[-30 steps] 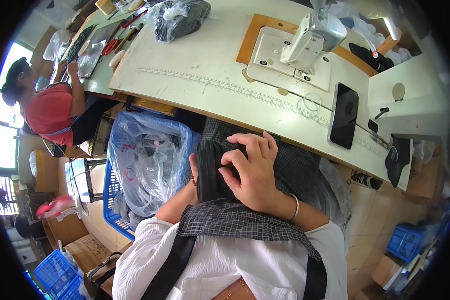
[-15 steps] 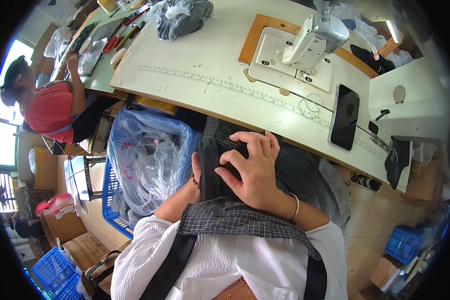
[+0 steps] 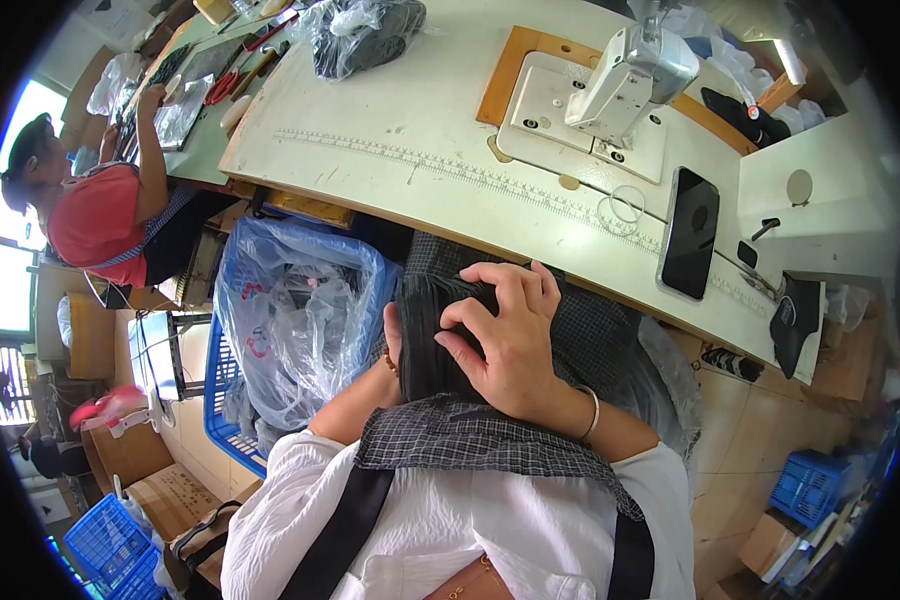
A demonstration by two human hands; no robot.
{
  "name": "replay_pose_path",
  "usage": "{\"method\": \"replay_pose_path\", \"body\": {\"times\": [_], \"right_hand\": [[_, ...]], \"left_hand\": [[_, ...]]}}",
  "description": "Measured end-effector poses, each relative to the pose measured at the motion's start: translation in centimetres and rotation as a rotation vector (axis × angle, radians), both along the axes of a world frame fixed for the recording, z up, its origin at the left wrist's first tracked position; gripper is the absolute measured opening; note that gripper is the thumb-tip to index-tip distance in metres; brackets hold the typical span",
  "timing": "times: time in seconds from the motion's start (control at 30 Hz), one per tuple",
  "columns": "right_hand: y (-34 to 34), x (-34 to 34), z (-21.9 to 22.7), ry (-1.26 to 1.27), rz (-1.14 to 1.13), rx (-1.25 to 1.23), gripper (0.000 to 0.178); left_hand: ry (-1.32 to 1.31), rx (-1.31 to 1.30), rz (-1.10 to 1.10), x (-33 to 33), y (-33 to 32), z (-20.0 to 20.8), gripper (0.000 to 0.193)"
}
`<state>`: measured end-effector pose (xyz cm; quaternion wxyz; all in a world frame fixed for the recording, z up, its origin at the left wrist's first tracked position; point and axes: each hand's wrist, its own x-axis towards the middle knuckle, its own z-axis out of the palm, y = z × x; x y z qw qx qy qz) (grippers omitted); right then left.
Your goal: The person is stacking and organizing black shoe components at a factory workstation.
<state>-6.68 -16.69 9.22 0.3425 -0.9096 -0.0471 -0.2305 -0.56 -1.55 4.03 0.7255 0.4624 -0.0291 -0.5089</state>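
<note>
a: head view: where was the dark layered stack (image 3: 420, 355)?

b: close before the person's body, near the white worktable (image 3: 390, 105), between the left hand (image 3: 392, 338) and the right hand (image 3: 515, 340).

a: and the grip?

b: the right fingers were curled and spread, the thumb apart from the forefinger; whether they pinched a layer could not be told. the left hand, mostly hidden along the stack's left side, could not be judged.

a: what could have gone wrong?

b: thin layers could have slid askew had the left support slackened; a leftward tilt could have spilled some into the blue basket (image 3: 217, 400).
</note>
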Motion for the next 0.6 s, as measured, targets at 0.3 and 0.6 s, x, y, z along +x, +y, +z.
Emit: {"method": "replay_pose_path", "body": {"times": [0.3,0.6], "right_hand": [[0.3,-0.1,0.4,0.003,-0.003,0.004,0.021],[0.3,0.0,-0.1,-0.073,-0.007,-0.079,0.02]], "left_hand": [[0.608,-0.987,0.045,0.0,0.8,-4.9,0.09],[0.96,-0.888,0.205,-0.3,0.7,-4.7,0.09]]}}
